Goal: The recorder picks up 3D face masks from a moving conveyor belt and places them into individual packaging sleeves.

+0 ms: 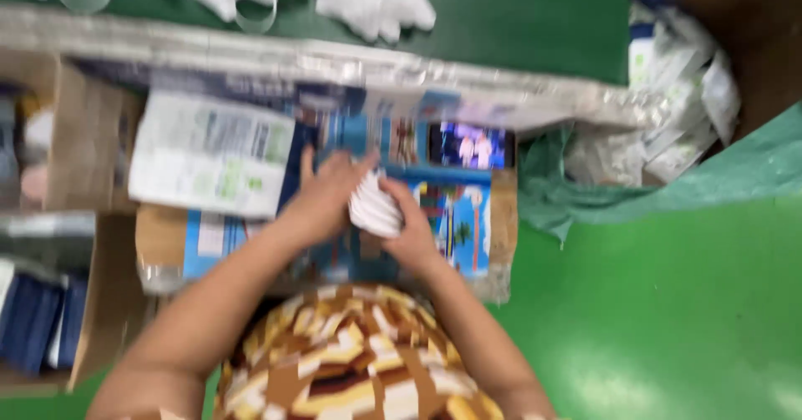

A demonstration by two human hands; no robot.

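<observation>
Right now I see the white folded stack (373, 207) upright between both hands, left hand (324, 196) and right hand (409, 224) fingers clamped on it equally close.

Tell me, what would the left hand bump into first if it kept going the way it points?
Probably the phone. The left hand points up and right toward it, past the white stack; blur hides depth.

A single head-worn camera looks almost straight down from above the person's chest, close over the cardboard work surface (501, 220) in front of them. The view faces forward across that surface to its far foil-covered edge (334, 57), with green floor (668, 303) at the right; the picture is motion-blurred
</observation>
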